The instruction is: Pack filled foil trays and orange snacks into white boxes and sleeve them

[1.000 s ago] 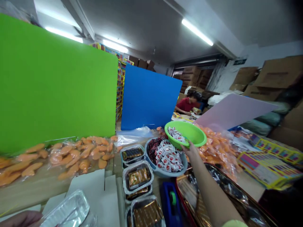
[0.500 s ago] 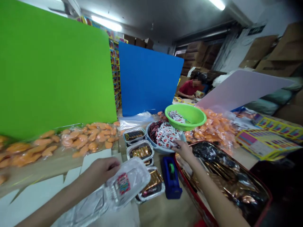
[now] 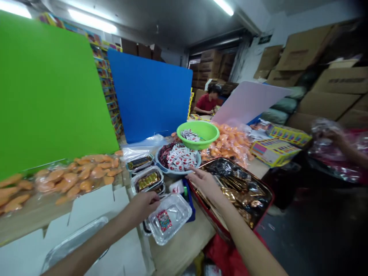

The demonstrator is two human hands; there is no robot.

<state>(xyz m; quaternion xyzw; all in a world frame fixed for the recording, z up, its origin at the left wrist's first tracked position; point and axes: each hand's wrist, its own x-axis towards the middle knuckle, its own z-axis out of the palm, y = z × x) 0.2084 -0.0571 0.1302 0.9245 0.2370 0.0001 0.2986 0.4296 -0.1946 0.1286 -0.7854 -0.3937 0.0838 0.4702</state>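
Tan desk (image 3: pixel 184 249) | left hand (image 3: pixel 143 209) pressed together, just beside foil tray (image 3: pixel 169 224) | right hand (image 3: pixel 205 184) spread above red-rimmed tray (image 3: pixel 208 216) | cardboard cartons (image 3: pixel 327 105) stacked behind

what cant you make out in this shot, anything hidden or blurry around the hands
All in the head view:
- Blue tape dispenser: mostly hidden by the foil tray held near the left hand.
- Lower tray: its contents are hidden by that foil tray.
- Sticker on the foil tray: too small to read.
- Hand at far right: blurred, and its owner is cut off by the edge.
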